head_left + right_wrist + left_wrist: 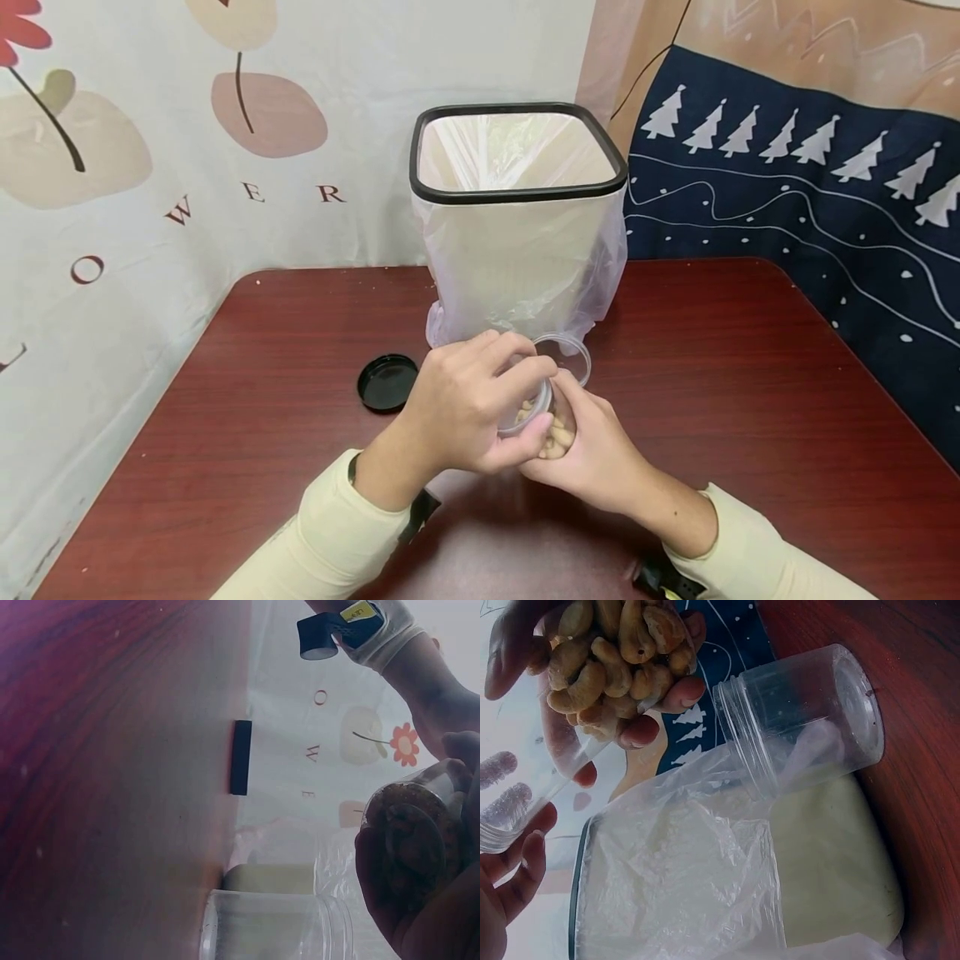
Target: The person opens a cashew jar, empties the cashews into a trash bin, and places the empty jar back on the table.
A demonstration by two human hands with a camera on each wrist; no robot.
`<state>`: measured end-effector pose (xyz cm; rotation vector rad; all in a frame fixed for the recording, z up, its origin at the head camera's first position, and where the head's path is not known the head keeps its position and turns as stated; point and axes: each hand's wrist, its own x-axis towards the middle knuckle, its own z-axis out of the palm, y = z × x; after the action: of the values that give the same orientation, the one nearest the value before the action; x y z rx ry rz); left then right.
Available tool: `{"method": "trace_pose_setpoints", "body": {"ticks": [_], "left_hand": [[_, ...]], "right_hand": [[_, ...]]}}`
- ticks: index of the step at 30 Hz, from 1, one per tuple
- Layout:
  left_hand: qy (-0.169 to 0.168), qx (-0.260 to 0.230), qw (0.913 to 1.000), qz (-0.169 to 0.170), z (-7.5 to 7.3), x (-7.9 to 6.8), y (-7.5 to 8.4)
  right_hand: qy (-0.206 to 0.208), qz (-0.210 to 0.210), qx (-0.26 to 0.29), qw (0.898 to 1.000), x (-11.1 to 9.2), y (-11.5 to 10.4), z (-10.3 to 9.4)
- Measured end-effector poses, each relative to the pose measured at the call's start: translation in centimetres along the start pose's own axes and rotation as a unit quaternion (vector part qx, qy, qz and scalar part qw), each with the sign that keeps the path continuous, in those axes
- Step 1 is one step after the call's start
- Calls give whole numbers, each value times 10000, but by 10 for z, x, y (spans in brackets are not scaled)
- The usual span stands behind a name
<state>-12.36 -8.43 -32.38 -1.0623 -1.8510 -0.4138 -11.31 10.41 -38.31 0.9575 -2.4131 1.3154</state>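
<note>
Both hands meet over the middle of the table around a clear plastic jar [531,408] part filled with cashews [611,671]. My left hand [467,400] grips the jar by its mouth end, some of its fingers showing through the plastic in the left wrist view. Wrapped about the cashew-filled end is my right hand [600,442]. The jar leans over in the grip, and the nuts gather toward the right hand. Just beyond the hands stands a second clear jar [802,712], uncapped, with no nuts visible inside. A black lid [386,385] lies on the table left of the hands.
A bin [517,250] with a black rim and a thin pinkish liner stands at the back, directly behind the second jar. The reddish-brown table [262,400] ends at patterned cloths [787,192] behind and to the right.
</note>
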Motion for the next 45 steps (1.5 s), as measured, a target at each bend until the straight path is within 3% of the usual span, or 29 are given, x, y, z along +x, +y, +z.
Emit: {"method": "trace_pose_setpoints", "body": {"ticks": [13,25,39,45], "left_hand": [[-44,308,9980,-555,4,-2,3],[-139,368,9937,-1053,6,-2,8],[-262,498,9890,-1365,7,-2,12],[-594,280,9881,-1387,3,-2,9]], "right_hand": [[68,261,-3,9996,2,-2,-1],[171,186,-78,9997,2,-1,1],[241,174,-169,9994,3,0,1],[263,179,-210,9993,3,0,1]]}}
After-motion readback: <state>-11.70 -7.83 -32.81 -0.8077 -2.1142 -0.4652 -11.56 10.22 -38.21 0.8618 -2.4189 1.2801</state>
